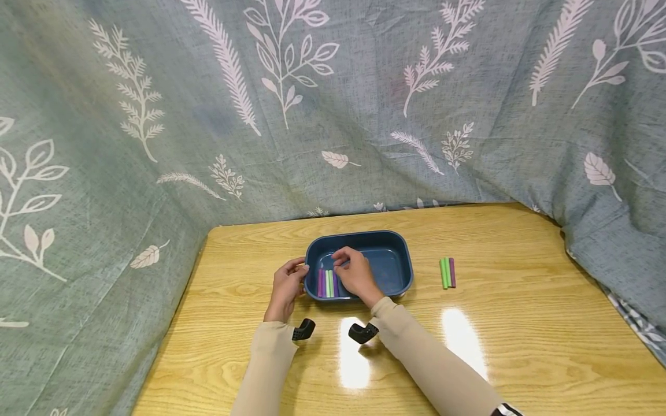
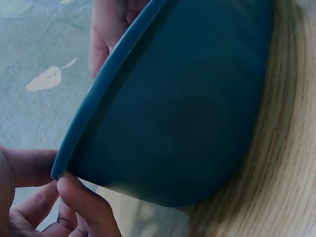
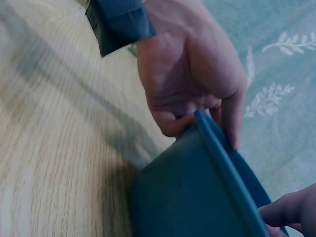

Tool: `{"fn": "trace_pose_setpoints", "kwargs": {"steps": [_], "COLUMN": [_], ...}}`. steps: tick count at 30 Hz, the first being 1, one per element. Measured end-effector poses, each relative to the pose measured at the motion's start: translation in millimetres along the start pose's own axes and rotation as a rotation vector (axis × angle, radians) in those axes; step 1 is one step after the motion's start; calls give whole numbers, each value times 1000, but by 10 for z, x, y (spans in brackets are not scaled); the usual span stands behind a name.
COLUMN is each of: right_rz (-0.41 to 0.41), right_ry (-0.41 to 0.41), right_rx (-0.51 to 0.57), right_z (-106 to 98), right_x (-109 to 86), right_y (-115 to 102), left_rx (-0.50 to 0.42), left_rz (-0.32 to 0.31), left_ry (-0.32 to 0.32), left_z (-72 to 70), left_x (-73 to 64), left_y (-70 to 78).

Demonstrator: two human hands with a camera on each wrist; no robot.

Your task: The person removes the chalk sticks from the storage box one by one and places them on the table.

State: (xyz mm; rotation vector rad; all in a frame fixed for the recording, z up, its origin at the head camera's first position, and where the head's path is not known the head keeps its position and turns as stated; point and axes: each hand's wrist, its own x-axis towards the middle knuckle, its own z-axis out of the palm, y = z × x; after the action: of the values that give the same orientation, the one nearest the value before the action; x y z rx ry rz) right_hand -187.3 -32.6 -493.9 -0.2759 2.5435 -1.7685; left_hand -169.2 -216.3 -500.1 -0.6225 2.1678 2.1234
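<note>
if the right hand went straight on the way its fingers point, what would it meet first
Probably the blue bin, at its inner far wall near the left corner; the right hand points there in the head view. Height is unclear, so it might clear the rim.

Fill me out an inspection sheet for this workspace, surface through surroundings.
Surface: wooden table, bright glare patches near the arms.
Job's things: blue bin on the table; purple and green sticks side by side at its left end; two green sticks and one purple stick on the table, right of the bin.
Clutter: nothing seen.
Left hand: pinches the bin's rim at its left end.
Right hand: reaches into the bin, fingers bent; whether it holds anything cannot be told.
Cables: nothing seen.
Surroundings: grey-green curtain with white leaf print, behind the table and at both sides.
</note>
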Motion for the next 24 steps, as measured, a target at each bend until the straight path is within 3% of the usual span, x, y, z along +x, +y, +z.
{"fn": "trace_pose_setpoints", "kwargs": {"steps": [6, 14, 24], "right_rz": [41, 120, 96], "right_ry": [-20, -166, -262], "right_rx": [-50, -196, -280], "right_z": [14, 14, 30], "right_x": [34, 46, 60], "right_y": [41, 65, 83], "left_rx": [2, 6, 19], "left_rz": [3, -4, -2], "left_ry": [4, 8, 10], "left_z": [10, 8, 12], "left_x": [17, 20, -4], "left_y": [14, 9, -16]}}
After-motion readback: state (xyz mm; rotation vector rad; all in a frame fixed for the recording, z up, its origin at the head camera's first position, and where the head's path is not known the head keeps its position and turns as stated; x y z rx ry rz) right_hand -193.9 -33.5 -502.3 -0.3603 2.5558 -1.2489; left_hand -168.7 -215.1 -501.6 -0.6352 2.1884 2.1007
